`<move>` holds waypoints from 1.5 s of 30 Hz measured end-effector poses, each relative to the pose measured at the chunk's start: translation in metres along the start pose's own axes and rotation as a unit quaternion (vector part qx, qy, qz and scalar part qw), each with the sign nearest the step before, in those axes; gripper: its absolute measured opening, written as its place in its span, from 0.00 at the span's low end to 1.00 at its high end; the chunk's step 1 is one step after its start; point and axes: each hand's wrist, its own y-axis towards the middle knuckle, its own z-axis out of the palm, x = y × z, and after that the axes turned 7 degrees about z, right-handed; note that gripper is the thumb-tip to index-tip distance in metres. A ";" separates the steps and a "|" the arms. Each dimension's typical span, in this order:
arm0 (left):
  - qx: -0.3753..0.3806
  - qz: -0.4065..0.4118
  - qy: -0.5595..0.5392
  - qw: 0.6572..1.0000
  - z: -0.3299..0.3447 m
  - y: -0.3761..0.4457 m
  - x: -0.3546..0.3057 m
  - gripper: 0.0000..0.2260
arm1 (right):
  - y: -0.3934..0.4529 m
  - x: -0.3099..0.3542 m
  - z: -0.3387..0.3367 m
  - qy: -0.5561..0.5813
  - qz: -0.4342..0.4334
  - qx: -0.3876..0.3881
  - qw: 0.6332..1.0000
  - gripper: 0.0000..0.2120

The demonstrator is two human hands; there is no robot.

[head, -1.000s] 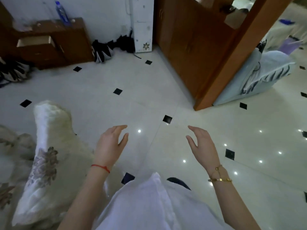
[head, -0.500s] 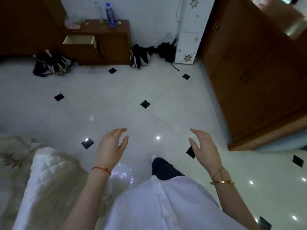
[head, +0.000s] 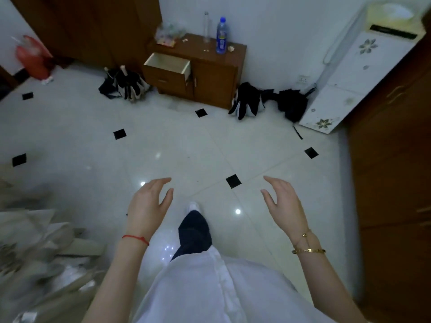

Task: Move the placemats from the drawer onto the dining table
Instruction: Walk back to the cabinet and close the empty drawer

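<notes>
One head-worn wide-angle view looks forward and steeply down over the person's own shirt [head: 210, 287] and a leading foot [head: 194, 206]. The left hand [head: 147, 206] and right hand [head: 284, 203] sit close under the lens, low in the picture and apart. The open drawer [head: 168, 64] lies far beyond both hands, slightly left, near the top.

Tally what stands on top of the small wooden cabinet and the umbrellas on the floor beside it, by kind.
Blue-labelled bottle: 1
Clear bottle: 1
Plastic bag of items: 1
Folded umbrellas on the floor: 3
Total: 6
</notes>
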 end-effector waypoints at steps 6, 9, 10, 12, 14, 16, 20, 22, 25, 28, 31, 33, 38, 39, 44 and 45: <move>-0.026 -0.044 0.011 0.999 -0.002 0.138 0.059 0.13 | 0.161 0.052 0.042 0.009 -0.035 0.033 0.999 0.19; -0.036 -0.037 0.023 0.998 -0.020 0.220 0.085 0.13 | 0.249 0.095 0.049 0.008 -0.054 0.019 0.998 0.18; -0.043 -0.033 0.027 0.998 -0.026 0.243 0.093 0.13 | 0.272 0.108 0.050 0.006 -0.059 0.014 0.998 0.18; -0.055 -0.030 0.039 0.997 -0.038 0.297 0.111 0.13 | 0.325 0.135 0.055 0.004 -0.066 0.005 0.998 0.18; -0.060 -0.026 0.049 0.997 -0.049 0.347 0.128 0.12 | 0.374 0.159 0.062 0.012 -0.073 0.005 0.997 0.18; -0.059 -0.037 0.053 0.996 -0.056 0.389 0.144 0.12 | 0.417 0.179 0.072 0.008 -0.080 0.013 0.997 0.18; -0.055 -0.061 0.049 0.995 -0.054 0.458 0.185 0.13 | 0.495 0.209 0.106 0.009 -0.087 0.039 0.995 0.19; -0.052 -0.065 0.051 0.995 -0.047 0.493 0.211 0.12 | 0.535 0.222 0.127 0.011 -0.094 0.050 0.994 0.18; -0.052 -0.072 0.044 0.995 -0.044 0.552 0.247 0.12 | 0.604 0.246 0.154 0.006 -0.107 0.063 0.992 0.18; -0.053 -0.076 0.037 0.995 -0.053 0.622 0.276 0.12 | 0.682 0.275 0.171 -0.008 -0.113 0.068 0.991 0.18; -0.068 -0.070 0.053 0.994 -0.071 0.694 0.298 0.12 | 0.758 0.315 0.177 -0.004 -0.123 0.066 0.990 0.17; -0.078 -0.063 0.062 0.993 -0.082 0.739 0.314 0.12 | 0.804 0.341 0.179 0.002 -0.132 0.064 0.989 0.17; -0.074 -0.049 0.061 0.994 -0.097 0.827 0.361 0.12 | 0.889 0.398 0.188 0.012 -0.135 0.059 0.989 0.17; -0.069 -0.044 0.057 0.995 -0.097 0.843 0.371 0.13 | 0.902 0.406 0.193 0.011 -0.130 0.058 0.990 0.17; -0.033 -0.002 0.046 0.998 -0.095 0.926 0.423 0.12 | 0.955 0.430 0.231 0.011 -0.079 0.047 0.996 0.18; -0.025 0.009 0.048 0.998 -0.097 0.943 0.434 0.12 | 0.962 0.436 0.239 0.015 -0.065 0.042 0.997 0.18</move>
